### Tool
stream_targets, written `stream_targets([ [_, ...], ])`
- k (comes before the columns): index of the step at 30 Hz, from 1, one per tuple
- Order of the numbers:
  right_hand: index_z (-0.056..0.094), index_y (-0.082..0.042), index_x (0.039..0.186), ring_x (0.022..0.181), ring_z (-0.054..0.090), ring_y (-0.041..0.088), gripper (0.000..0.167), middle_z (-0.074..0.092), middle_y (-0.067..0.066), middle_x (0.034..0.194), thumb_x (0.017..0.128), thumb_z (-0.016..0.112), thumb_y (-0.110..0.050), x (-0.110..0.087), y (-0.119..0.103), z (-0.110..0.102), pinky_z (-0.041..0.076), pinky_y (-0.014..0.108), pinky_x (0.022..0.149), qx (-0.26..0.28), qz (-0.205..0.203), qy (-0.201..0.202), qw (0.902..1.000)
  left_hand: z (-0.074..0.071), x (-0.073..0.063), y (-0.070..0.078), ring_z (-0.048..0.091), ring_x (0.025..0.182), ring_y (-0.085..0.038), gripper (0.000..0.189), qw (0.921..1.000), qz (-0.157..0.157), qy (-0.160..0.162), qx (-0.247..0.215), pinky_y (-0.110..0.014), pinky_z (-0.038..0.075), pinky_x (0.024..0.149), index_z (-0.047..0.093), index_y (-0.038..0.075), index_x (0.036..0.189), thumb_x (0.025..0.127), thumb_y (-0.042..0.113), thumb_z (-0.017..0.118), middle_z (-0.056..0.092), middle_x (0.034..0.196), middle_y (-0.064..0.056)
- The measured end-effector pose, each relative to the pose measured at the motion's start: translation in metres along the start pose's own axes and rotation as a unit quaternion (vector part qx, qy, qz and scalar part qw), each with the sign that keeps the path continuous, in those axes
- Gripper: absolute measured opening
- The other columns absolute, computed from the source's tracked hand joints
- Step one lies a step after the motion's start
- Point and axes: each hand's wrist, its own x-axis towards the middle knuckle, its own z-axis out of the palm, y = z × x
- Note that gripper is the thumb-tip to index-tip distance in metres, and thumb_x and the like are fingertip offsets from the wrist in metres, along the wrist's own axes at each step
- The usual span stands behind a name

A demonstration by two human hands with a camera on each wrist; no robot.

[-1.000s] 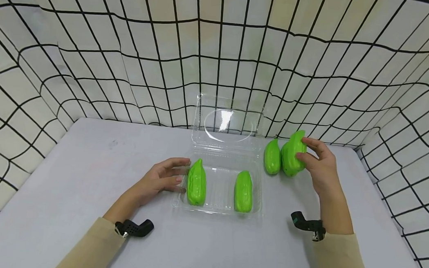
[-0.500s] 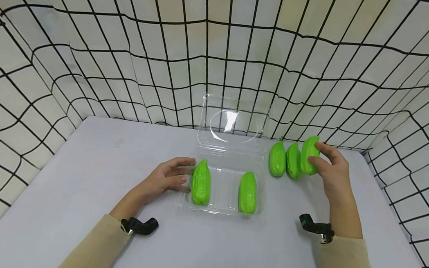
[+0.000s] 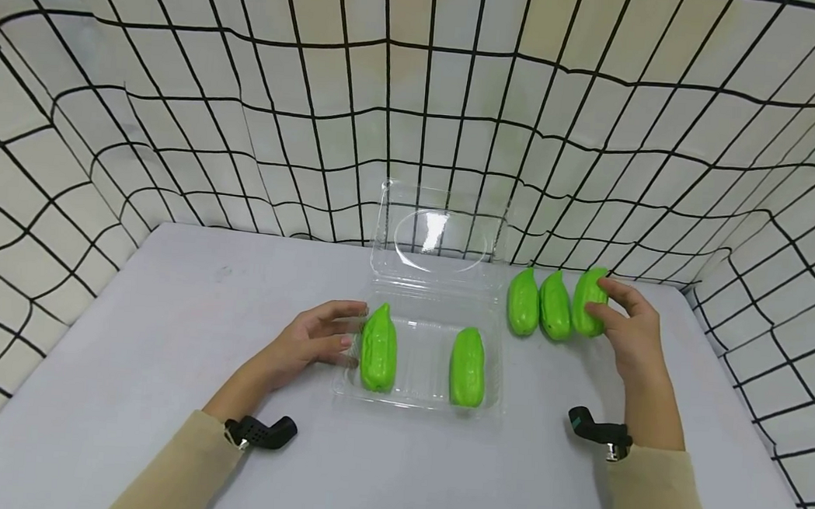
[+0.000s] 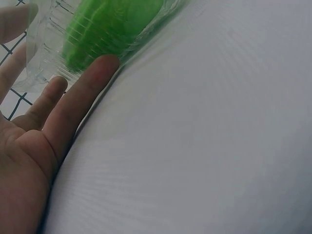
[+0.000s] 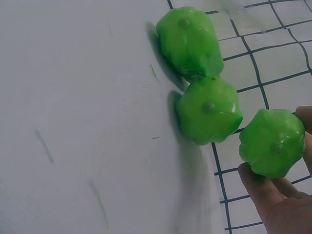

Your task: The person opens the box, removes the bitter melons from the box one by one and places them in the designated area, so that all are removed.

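Note:
My right hand pinches a bright green, ridged, gourd-shaped vegetable between thumb and fingers. In the right wrist view the held vegetable hangs slightly above the table, apart from its neighbour. Two similar vegetables, the middle one and the left one, lie side by side on the table. My left hand touches the left wall of an open clear plastic clamshell box, fingers fairly straight. Inside the box lie one vegetable by the left wall and another toward the right.
The box's clear lid stands raised at the back. A white table lies under everything. Black grid netting over pale walls surrounds the back and sides.
My right hand has moved right with its vegetable, away from the middle one, then lowered it slightly. My left hand stays at the box. The head view has shifted a little.

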Motion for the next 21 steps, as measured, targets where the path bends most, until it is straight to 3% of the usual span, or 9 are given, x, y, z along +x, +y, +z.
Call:
stream_targets([
  [10, 0.043, -0.013, 0.15, 0.141, 0.033, 0.026, 0.057, 0.032, 0.01, 0.159, 0.098, 0.063, -0.025, 0.001, 0.006, -0.002, 0.047, 0.017, 0.095, -0.045, 0.011, -0.021, 0.9987, -0.001, 0.0, -0.002, 0.041, 0.141, -0.036, 0.057, 0.9998, 0.008, -0.008, -0.014, -0.048, 0.059, 0.089, 0.041, 0.005, 0.149, 0.096, 0.006, 0.061, 0.035, 0.157, -0.018],
  [17, 0.043, -0.011, 0.151, 0.142, 0.032, 0.027, 0.058, 0.034, 0.011, 0.156, 0.098, 0.063, -0.028, 0.007, 0.007, -0.003, 0.047, 0.014, 0.092, -0.05, 0.005, -0.029, 0.9983, -0.002, 0.003, 0.0, 0.04, 0.141, -0.036, 0.057, 1.0, 0.003, 0.0, -0.008, -0.049, 0.059, 0.089, 0.043, 0.009, 0.149, 0.095, 0.007, 0.063, 0.036, 0.156, -0.015],
  [21, 0.043, -0.012, 0.151, 0.142, 0.032, 0.027, 0.059, 0.034, 0.012, 0.158, 0.098, 0.063, -0.028, 0.007, 0.012, -0.003, 0.045, 0.023, 0.097, -0.055, 0.022, -0.027, 0.9979, -0.001, 0.002, -0.001, 0.038, 0.142, -0.037, 0.057, 1.0, -0.004, 0.001, -0.004, -0.049, 0.059, 0.089, 0.043, 0.009, 0.149, 0.095, 0.007, 0.063, 0.037, 0.156, -0.014],
])
